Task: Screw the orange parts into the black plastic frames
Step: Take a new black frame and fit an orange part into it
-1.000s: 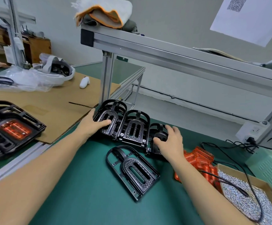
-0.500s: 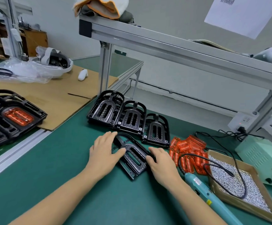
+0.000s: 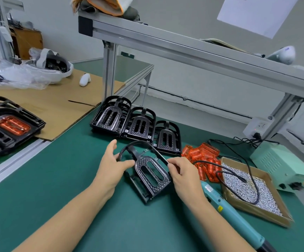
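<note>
Gripping a black plastic frame (image 3: 148, 170) at mid-bench, the left hand (image 3: 111, 168) curled thumb and fingers round its looped end while the right hand (image 3: 184, 176) pinched its right rim. Orange parts (image 3: 202, 159) lay heaped just right of the frame, toward the green bench's (image 3: 56, 179) back edge. Three more frame stacks (image 3: 138, 124) stood behind; the blue screwdriver (image 3: 234, 213) was partly hidden by the right forearm.
</note>
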